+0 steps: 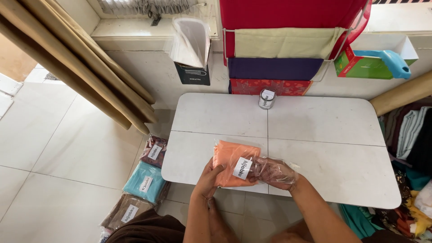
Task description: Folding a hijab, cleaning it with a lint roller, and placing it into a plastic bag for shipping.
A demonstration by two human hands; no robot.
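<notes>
Both hands (211, 177) hold orange packet (234, 164), white label (242, 168) showing

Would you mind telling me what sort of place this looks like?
Probably a small home workshop for packing cloth goods. Both hands hold an orange folded cloth in a clear bag over a low white table, finished labelled packets lie on the tiled floor, and folded fabrics are stacked behind.
</notes>
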